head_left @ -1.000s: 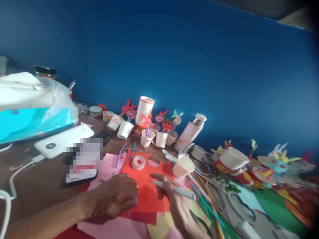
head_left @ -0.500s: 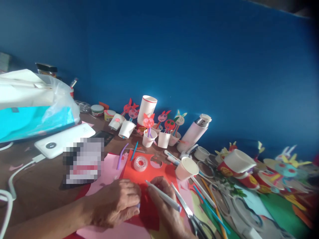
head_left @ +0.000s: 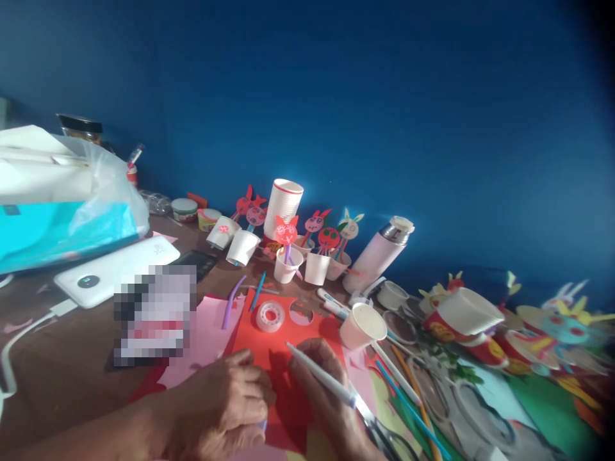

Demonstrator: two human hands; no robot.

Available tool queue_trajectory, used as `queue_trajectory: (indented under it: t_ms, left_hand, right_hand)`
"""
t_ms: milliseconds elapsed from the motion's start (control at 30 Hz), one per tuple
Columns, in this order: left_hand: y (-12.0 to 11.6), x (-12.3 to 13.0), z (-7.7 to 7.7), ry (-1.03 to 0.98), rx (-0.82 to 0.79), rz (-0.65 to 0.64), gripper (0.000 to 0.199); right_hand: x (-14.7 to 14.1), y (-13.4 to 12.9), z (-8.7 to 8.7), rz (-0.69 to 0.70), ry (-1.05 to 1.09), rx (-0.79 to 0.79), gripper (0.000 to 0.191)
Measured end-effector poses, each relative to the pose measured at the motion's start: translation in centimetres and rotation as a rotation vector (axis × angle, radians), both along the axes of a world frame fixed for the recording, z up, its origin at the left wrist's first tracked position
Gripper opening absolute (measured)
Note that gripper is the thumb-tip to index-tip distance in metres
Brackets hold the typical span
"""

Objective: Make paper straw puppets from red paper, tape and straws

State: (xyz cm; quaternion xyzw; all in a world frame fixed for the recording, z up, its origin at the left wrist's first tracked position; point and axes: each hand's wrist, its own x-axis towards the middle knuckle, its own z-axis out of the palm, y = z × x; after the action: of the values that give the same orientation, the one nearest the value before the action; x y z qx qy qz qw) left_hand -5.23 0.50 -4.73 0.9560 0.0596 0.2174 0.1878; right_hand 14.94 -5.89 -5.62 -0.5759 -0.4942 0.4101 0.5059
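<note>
My right hand (head_left: 324,390) is closed around a white marker (head_left: 319,371) with a purple end. The marker lies slanted across the hand, its narrow tip toward the far left. My left hand (head_left: 240,403) rests over the red paper (head_left: 283,410) with its fingers curled under. A small purplish bit shows below its thumb, mostly hidden. Beyond the hands, a roll of clear tape (head_left: 270,317) sits on the red paper, beside a round cut-out hole. Scissors (head_left: 379,429) lie right of my right hand, which partly covers their blades. Pink paper (head_left: 206,339) lies under the red sheet.
Several paper cups with animal faces on straws, including a red cat face (head_left: 286,231), stand behind. A white paper cup (head_left: 362,326), a flask (head_left: 379,255) and straws are to the right. On the left are a power bank (head_left: 118,272) and a phone (head_left: 156,317).
My left hand has moved slightly down and toward me. My right hand has shifted a little to the right, still gripping the marker. The view has also shifted slightly.
</note>
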Motion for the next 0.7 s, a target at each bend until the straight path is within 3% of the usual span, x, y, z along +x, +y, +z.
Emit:
queue_trajectory:
  t_ms: [200, 467, 600, 700]
  left_hand:
    - [0.0, -0.1, 0.3, 0.042, -0.06, -0.004, 0.018]
    - [-0.4, 0.0, -0.1, 0.095, -0.03, 0.008, 0.017]
    - [-0.4, 0.1, -0.2, 0.05, -0.011, -0.004, 0.016]
    - [-0.3, 0.1, -0.4, 0.017, -0.019, -0.004, 0.018]
  right_hand:
    - [0.4, -0.2, -0.6, -0.031, -0.142, 0.06, 0.03]
    - [0.1, -0.3, -0.2, -0.006, -0.031, 0.057, 0.03]
    - [0.2, -0.2, 0.5, -0.005, -0.159, 0.036, 0.027]
    - [0.2, -0.2, -0.3, -0.007, -0.286, 0.115, 0.023]
